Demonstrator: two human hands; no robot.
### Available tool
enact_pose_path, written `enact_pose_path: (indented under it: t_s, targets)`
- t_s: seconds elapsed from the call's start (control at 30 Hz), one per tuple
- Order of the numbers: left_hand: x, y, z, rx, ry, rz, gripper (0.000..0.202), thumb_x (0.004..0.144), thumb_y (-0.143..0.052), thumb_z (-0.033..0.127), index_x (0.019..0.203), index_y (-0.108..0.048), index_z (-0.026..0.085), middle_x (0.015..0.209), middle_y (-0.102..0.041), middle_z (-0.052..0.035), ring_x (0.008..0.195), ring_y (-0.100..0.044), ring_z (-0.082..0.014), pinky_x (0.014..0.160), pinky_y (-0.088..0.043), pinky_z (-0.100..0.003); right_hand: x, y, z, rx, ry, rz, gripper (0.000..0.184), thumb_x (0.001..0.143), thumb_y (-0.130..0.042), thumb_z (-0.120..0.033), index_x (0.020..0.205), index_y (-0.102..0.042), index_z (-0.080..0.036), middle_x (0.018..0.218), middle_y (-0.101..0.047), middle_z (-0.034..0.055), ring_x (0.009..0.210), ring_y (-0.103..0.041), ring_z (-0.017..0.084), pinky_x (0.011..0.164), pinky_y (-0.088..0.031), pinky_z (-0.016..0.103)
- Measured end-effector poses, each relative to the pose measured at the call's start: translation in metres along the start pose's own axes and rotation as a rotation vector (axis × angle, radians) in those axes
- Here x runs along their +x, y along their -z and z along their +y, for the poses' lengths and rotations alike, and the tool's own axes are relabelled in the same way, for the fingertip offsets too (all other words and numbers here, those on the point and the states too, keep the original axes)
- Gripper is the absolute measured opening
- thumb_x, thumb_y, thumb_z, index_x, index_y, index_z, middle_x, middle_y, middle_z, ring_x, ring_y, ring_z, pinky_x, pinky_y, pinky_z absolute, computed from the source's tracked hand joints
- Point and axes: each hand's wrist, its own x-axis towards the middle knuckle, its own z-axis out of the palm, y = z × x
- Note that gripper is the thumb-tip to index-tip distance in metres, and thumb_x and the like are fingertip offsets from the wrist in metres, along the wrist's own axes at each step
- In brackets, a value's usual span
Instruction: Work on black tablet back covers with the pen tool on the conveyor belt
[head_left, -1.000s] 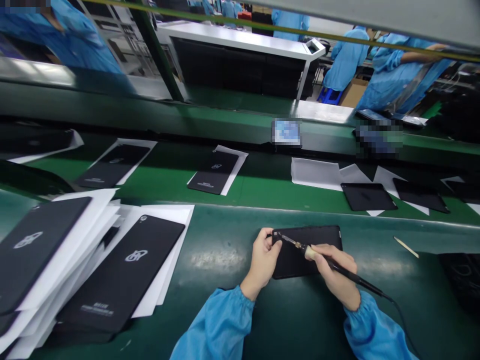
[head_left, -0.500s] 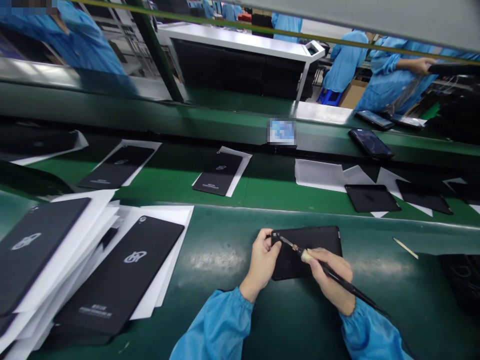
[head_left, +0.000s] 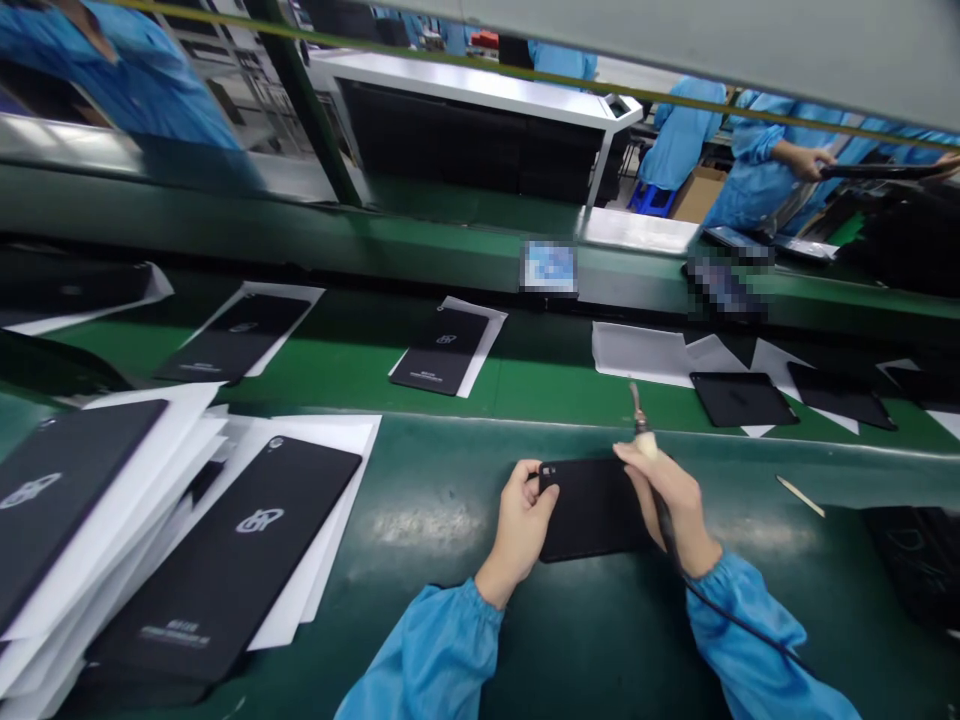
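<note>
While my left hand (head_left: 519, 525) pinches the left edge of the black panel (head_left: 589, 515) near the table's (head_left: 427, 520) far edge, apparently to steady it, my right hand (head_left: 675, 500) grips the soldering iron (head_left: 643, 438) tip-away, presumably to spare the panel heat.

Loose, wrinkled bright-blue sleeves (head_left: 427, 650) end in gathered cuffs (head_left: 489, 598) above bare hands (head_left: 519, 525).

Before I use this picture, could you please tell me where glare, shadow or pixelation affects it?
Head view: pale glare on the green workbench, left of the left hand and right of the right hand; head view: a shadowy band along the far side of the green belt; head view: coarse pixelation over the lit screen and the dark device to its right.
</note>
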Motion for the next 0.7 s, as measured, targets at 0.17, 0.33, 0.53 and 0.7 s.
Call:
enact_pose_path:
  t_s: [0.17, 0.33, 0.53, 0.7]
  targets:
    - [0.000, -0.001, 0.001, -0.029, 0.024, -0.062, 0.034, 0.077, -0.078, 0.033, 0.100, -0.055, 0.021, 0.082, -0.074, -0.0019, 0.072, -0.071, -0.0176, 0.068, -0.054, -0.027, 0.013, -0.018, 0.040, -0.150, 0.128, -0.169, 0.027, 0.096, -0.050, -0.014, 0.105, -0.073, -0.025, 0.095, -0.072, 0.0073, 0.091, -0.068, 0.023, 0.081, -0.055, 0.037]
    - [0.003, -0.001, -0.005, -0.007, 0.032, -0.108, 0.037, 0.074, -0.080, 0.028, 0.102, -0.055, 0.020, 0.098, -0.076, -0.0084, 0.084, -0.073, -0.0203, 0.075, -0.057, -0.032, 0.053, 0.002, 0.086, -0.264, 0.096, -0.080, 0.029, 0.097, -0.045, -0.017, 0.102, -0.073, -0.021, 0.090, -0.068, 0.0090, 0.085, -0.063, 0.023, 0.080, -0.052, 0.037]
    - [0.002, -0.003, -0.010, 0.068, 0.000, -0.137, 0.024, 0.079, -0.073, 0.021, 0.096, -0.056, 0.019, 0.100, -0.075, -0.0106, 0.080, -0.074, -0.0199, 0.071, -0.055, -0.031, 0.132, 0.011, 0.111, -0.297, 0.051, 0.092, 0.024, 0.097, -0.050, -0.026, 0.109, -0.069, -0.019, 0.110, -0.069, 0.0145, 0.109, -0.060, 0.032, 0.099, -0.045, 0.049]
    - [-0.005, -0.011, -0.015, 0.132, -0.118, -0.074, 0.012, 0.087, -0.063, 0.023, 0.094, -0.054, 0.020, 0.085, -0.074, -0.0074, 0.068, -0.071, -0.0181, 0.063, -0.052, -0.028, 0.142, -0.053, 0.082, -0.130, 0.081, 0.024, 0.027, 0.098, -0.046, -0.025, 0.115, -0.067, -0.020, 0.108, -0.071, 0.0111, 0.105, -0.064, 0.027, 0.097, -0.048, 0.041]
